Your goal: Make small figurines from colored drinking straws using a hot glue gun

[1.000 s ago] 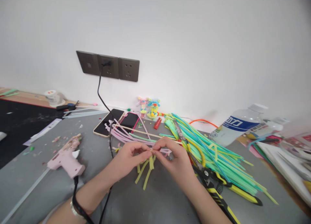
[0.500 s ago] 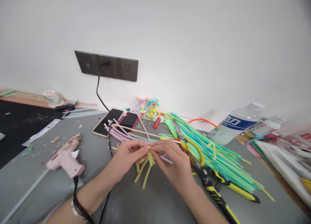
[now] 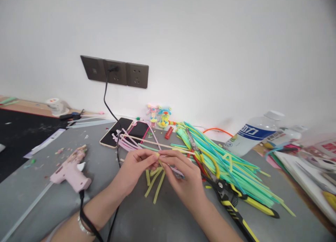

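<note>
Above the gray desk [image 3: 136, 214], the left hand [image 3: 139, 166] and right hand [image 3: 182, 172] pinch a small yellow-green piece [image 3: 158, 154] between their meeting fingertips, near the pink and lilac strips [image 3: 128, 144] and beside loose yellow strips [image 3: 159, 189].

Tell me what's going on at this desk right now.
The left hand and right hand meet over the desk, pinching a small yellow-green piece between their fingertips. Loose yellow-green strips hang or lie just below. A pink glue gun lies to the left, and pliers and a pile of green strips lie to the right.
</note>
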A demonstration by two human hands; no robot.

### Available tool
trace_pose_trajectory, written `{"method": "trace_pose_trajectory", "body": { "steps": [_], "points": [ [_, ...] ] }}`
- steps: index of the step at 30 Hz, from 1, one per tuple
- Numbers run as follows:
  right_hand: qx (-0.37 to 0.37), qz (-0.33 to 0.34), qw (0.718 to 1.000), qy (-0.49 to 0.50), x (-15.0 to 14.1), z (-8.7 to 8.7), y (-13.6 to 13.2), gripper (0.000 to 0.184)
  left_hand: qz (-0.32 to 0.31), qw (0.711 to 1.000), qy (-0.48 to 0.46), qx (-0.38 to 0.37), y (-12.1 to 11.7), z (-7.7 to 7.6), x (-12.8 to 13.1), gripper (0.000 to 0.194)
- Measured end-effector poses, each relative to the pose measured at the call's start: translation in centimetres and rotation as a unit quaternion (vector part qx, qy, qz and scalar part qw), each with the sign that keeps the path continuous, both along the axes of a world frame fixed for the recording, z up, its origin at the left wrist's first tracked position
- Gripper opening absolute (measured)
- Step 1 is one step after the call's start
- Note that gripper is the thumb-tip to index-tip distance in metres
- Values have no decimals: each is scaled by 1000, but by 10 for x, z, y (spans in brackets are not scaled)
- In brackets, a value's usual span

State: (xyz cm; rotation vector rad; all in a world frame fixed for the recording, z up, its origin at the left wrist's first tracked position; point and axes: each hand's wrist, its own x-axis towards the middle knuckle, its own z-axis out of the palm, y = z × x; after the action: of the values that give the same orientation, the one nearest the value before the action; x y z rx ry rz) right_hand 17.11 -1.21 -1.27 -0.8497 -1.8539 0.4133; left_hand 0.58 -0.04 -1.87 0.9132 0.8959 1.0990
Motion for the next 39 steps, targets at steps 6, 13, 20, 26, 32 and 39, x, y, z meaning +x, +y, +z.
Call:
{"method": "trace_pose_trajectory", "body": {
  "steps": [6, 13, 20, 26, 32, 39],
  "points": [
    [-28, 6, 1000, -11, 0, -4, 0, 19, 2, 1000, -12, -12, 1, 4, -1, 28],
    [-81, 5, 997, -7, 8, -1, 2, 15, 6, 964, 179, 194, 2, 3, -8, 10],
    [-141, 39, 989, 5, 8, 4, 3, 12, 23, 882, 279, 379, 3, 3, -15, 8],
    [-145, 48, 988, 28, 9, 4, 3, 10, 24, 897, 267, 352, 2, 3, -14, 7],
    [-181, 76, 977, 85, 7, 3, 3, 8, 37, 896, 246, 368, 1, 3, -14, 8],
    [-343, 120, 890, 277, 6, 5, 8, 13, 81, 869, 248, 421, 2, -1, -17, 9]
  ]
}}
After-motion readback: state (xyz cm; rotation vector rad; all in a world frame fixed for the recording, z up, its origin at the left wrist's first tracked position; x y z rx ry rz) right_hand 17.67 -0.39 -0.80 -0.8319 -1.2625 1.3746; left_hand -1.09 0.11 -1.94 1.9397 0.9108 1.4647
